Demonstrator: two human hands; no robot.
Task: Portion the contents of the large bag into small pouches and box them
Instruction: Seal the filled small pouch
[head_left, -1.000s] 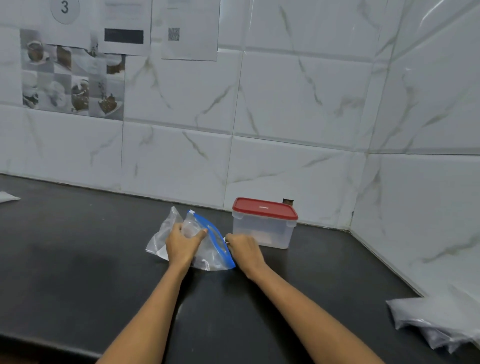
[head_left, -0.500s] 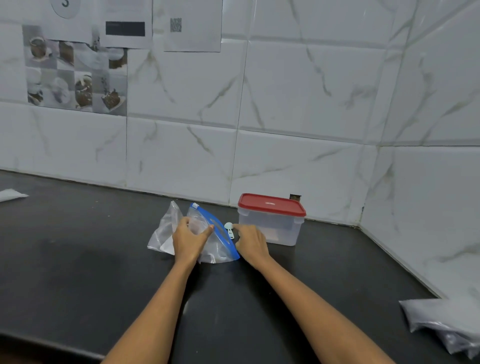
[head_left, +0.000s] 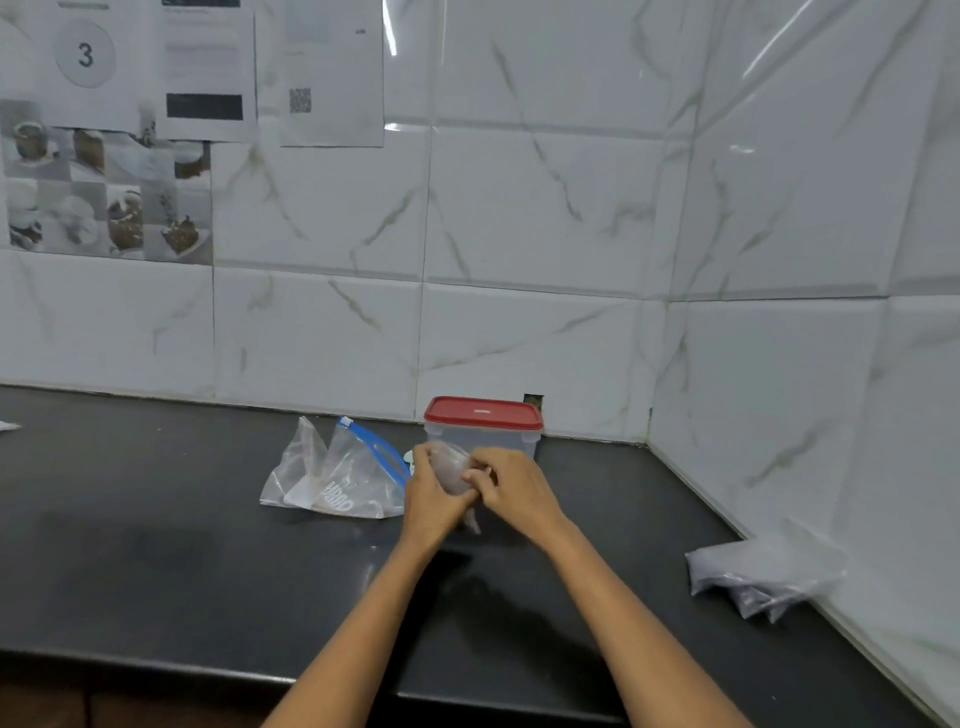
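red lid (head_left: 482, 413), blue zip strip (head_left: 375, 448), black counter (head_left: 156, 561).

Big bag (head_left: 337, 480) left of box (head_left: 483, 434); pouch (head_left: 452, 470) in front, spare pouches (head_left: 763, 577) far right.

Papers (head_left: 208, 67) & photo sheet (head_left: 106, 195) on marble-tile wall (head_left: 545, 218), dark counter (head_left: 156, 561).

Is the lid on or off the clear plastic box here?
On. The red lid sits flat across the top of the clear plastic box, covering its rim all round.
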